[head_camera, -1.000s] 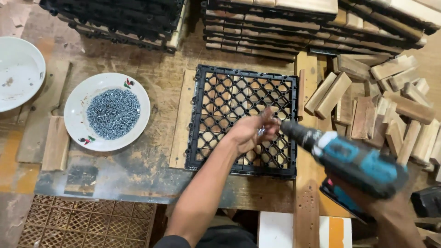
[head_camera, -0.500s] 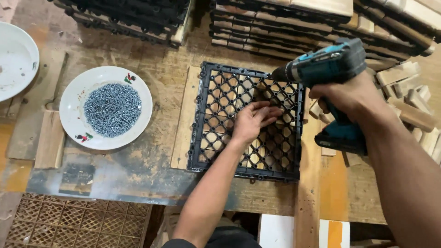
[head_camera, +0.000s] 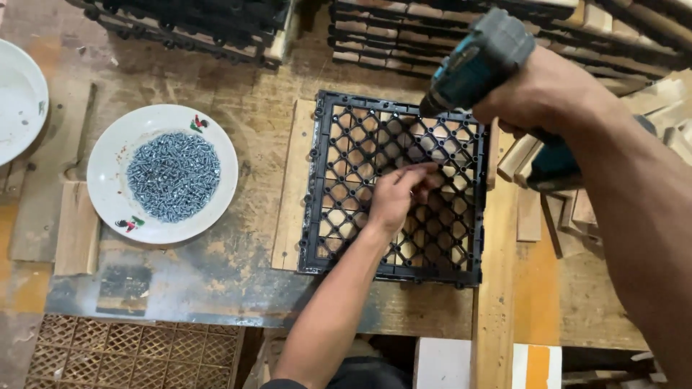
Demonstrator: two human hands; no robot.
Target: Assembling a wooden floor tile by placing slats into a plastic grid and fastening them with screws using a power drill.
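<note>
A black plastic grid tile [head_camera: 346, 180] lies flat on the wooden bench with wooden slats showing through its holes. My left hand [head_camera: 396, 196] rests on the middle of the grid, fingers pinched together near the drill's tip; whether a screw is between them I cannot tell. My right hand [head_camera: 540, 97] grips a teal and black cordless drill [head_camera: 472, 61], held above the grid's far right part and pointing down at it.
A white plate [head_camera: 115, 209] heaped with small silver screws [head_camera: 173, 176] sits left of the grid. Another white plate [head_camera: 18, 108] is at the far left. Stacks of black-backed tiles [head_camera: 447, 36] line the far edge. Loose wooden slats [head_camera: 530, 212] lie at right.
My right hand swung the drill from low at the right up and over the grid's far right corner. My left hand stayed on the grid, shifting slightly.
</note>
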